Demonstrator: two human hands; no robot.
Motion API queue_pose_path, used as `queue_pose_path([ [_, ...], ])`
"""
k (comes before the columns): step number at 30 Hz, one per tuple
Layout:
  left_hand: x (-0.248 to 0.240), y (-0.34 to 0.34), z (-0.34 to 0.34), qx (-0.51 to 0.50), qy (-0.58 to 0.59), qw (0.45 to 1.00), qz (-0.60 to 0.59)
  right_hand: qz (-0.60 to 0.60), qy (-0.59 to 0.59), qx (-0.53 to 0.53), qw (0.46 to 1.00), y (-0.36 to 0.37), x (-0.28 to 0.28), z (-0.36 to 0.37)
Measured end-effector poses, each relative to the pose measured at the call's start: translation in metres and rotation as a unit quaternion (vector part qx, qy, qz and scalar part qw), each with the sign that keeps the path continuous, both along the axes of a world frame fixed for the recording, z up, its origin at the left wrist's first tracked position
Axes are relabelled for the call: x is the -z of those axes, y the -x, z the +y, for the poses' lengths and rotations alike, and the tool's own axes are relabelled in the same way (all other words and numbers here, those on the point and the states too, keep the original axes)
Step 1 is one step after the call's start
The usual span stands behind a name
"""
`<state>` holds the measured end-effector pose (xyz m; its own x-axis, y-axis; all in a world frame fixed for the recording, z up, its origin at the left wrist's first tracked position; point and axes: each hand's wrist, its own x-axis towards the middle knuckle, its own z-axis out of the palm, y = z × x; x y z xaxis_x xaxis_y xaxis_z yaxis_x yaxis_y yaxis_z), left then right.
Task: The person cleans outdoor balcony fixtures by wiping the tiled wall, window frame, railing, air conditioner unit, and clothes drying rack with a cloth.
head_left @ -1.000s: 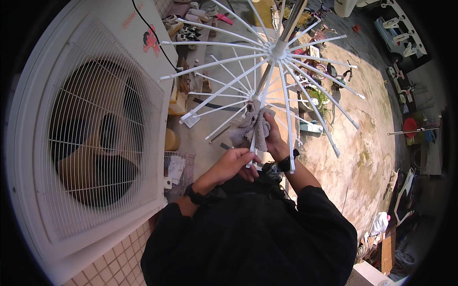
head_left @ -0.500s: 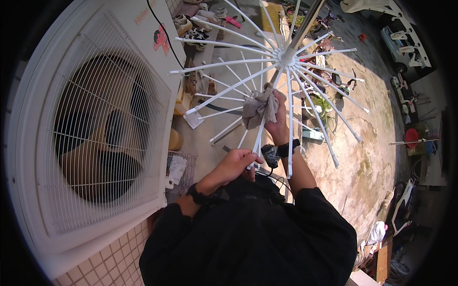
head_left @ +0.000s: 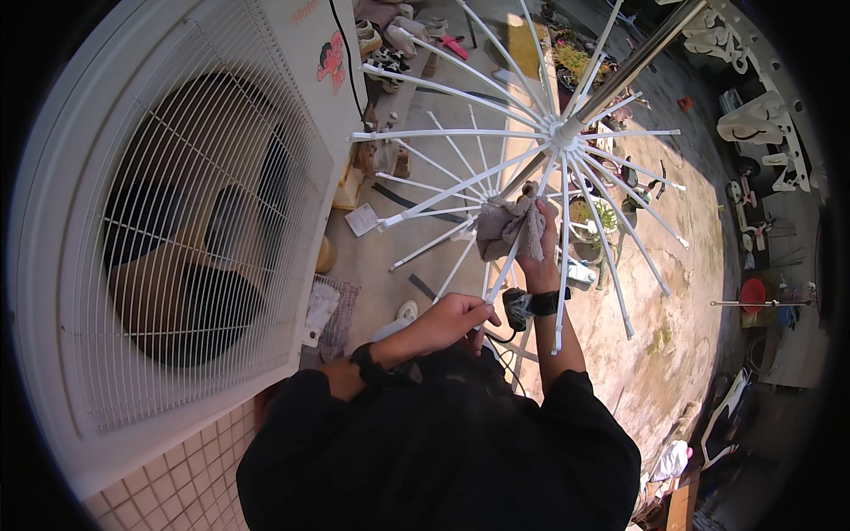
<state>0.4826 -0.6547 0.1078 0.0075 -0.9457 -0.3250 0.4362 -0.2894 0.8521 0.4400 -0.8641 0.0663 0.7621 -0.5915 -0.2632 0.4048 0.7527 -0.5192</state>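
A white drying rack (head_left: pixel 560 134) with many thin arms spreads from a hub on a metal pole in front of me. My right hand (head_left: pixel 538 252) is wrapped around a grey cloth (head_left: pixel 507 227) and presses it onto one of the white arms, partway up toward the hub. My left hand (head_left: pixel 450 320) pinches the lower end of that same arm near my chest. A dark watch sits on each wrist.
A large white outdoor fan unit (head_left: pixel 177 221) with a wire grille fills the left. Shoes (head_left: pixel 386 44) and clutter lie on the concrete beyond it. Potted plants (head_left: pixel 591 221) stand below the rack. White garden chairs (head_left: pixel 753 115) are at the far right. Tiled ledge at lower left.
My right hand has slid the cloth up the rack arm, away from my left hand and toward the hub. My left hand stays at the arm's lower end.
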Motion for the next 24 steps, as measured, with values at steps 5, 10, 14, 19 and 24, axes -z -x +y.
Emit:
queue_pose_path([
  [5,-0.007,0.002,-0.006,-0.004,-0.027,1.0,-0.008,-0.025,0.03,0.044,0.998,-0.021,0.01,-0.031],
  [10,-0.002,0.01,-0.001,-0.059,-0.028,0.997,-0.05,-0.007,0.014,-0.061,0.998,0.001,0.006,0.004],
  [14,-0.003,0.01,0.006,-0.146,-0.025,0.989,-0.029,0.048,0.018,-0.223,0.973,0.035,0.011,0.043],
  [19,-0.003,0.02,0.007,-0.193,-0.089,0.974,-0.078,0.057,0.074,-0.274,0.957,0.051,0.019,0.057],
  [24,0.003,0.032,0.027,-0.254,-0.106,0.954,-0.117,0.025,0.128,-0.254,0.958,0.058,0.04,0.042],
])
